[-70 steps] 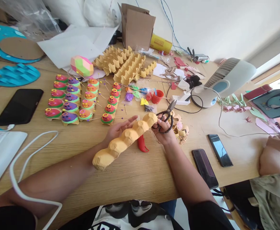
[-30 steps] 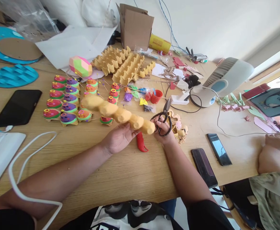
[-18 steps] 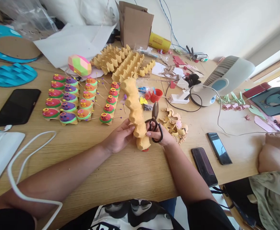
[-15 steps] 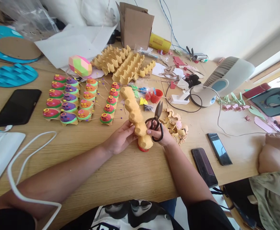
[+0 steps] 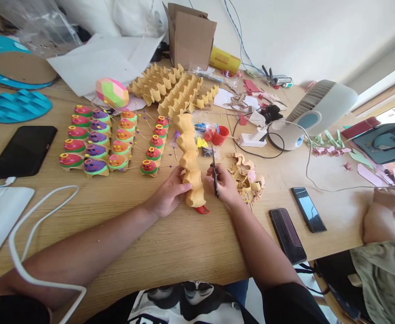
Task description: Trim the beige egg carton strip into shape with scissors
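Observation:
My left hand (image 5: 169, 194) grips the near end of a long yellow egg-carton strip (image 5: 189, 155), which points away from me across the wooden table (image 5: 170, 247). My right hand (image 5: 225, 184) is closed on black scissors (image 5: 214, 173), seen edge-on with the blades up beside the strip's right side. A small red piece (image 5: 202, 209) lies on the table under the strip's near end. Cut carton scraps (image 5: 247, 177) are piled just right of my right hand.
Rows of painted carton cups (image 5: 111, 141) sit to the left, egg trays (image 5: 170, 92) and a cardboard box (image 5: 190, 38) behind. Two phones (image 5: 297, 225) lie at the right, a black phone (image 5: 23, 150) at the left. A fan (image 5: 315, 112) stands at the right; another person's hand (image 5: 384, 204) rests beyond.
My left hand has swung the carton strip round from lying crosswise to pointing away from me. The scissors have turned from flat-on to edge-on, close against the strip.

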Available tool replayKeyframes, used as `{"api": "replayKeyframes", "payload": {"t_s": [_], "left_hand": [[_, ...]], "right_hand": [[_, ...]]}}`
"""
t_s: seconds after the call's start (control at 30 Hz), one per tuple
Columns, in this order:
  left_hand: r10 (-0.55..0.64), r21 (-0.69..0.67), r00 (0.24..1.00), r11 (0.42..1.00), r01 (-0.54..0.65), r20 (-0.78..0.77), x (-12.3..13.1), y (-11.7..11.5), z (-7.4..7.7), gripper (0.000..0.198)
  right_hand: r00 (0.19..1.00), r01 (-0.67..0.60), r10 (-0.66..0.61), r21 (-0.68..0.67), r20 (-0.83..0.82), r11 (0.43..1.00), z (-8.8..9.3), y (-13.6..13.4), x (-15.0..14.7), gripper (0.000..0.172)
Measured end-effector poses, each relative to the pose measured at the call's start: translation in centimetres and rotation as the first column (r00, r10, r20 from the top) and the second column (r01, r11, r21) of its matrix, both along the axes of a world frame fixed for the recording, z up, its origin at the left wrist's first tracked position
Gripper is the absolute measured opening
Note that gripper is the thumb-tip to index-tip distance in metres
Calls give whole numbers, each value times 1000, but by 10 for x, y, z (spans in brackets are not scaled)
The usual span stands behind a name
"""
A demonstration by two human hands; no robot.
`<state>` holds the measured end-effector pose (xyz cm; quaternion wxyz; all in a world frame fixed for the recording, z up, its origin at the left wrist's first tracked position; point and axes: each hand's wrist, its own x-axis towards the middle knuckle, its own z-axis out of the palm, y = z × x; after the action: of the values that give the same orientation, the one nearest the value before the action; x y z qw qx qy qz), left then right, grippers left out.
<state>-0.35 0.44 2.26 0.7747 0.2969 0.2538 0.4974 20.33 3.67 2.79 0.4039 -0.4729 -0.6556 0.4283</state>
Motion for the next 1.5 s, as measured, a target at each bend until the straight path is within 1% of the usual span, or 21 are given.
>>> {"api": "replayKeyframes", "payload": {"t_s": [0.13,0.2,0.33,0.4,0.57,0.73,0.87,1.03,1.17,1.33,1.5], "left_hand": [[-11,-28,999,1000,13,49,-3,0,3,53],[-3,-61,997,998,7,71,-5,1,2,53],[-8,-95,997,995,15,75,-8,2,-1,58],[-19,-93,997,995,27,81,-9,2,-2,58],[-35,-117,995,992,45,92,-9,1,-3,59],[-67,-102,991,992,79,112,-9,0,-2,56],[-36,-100,990,994,50,139,-8,1,2,54],[15,-139,978,990,15,206,-6,4,5,54],[20,-151,980,988,11,200,-7,4,5,57],[30,-162,981,987,2,192,-8,5,4,54],[9,-147,978,989,22,209,-9,5,4,56]], "right_hand": [[975,21,-53,150,214,988,-4,1,3,32],[953,-13,-48,199,298,980,-5,2,4,29],[908,-120,9,239,419,964,-5,4,5,27],[895,-131,5,251,446,959,-6,4,5,27],[891,-96,-37,267,452,959,-7,4,4,28],[892,-72,-57,264,449,962,-8,3,2,26],[903,-59,-46,230,428,971,-9,2,0,25],[916,-46,-42,207,400,977,-8,1,1,28],[909,-27,-49,176,413,984,-7,1,-1,31],[914,-7,-54,150,403,989,-8,2,-2,37],[915,1,-55,133,399,991,-10,2,-2,40]]}}
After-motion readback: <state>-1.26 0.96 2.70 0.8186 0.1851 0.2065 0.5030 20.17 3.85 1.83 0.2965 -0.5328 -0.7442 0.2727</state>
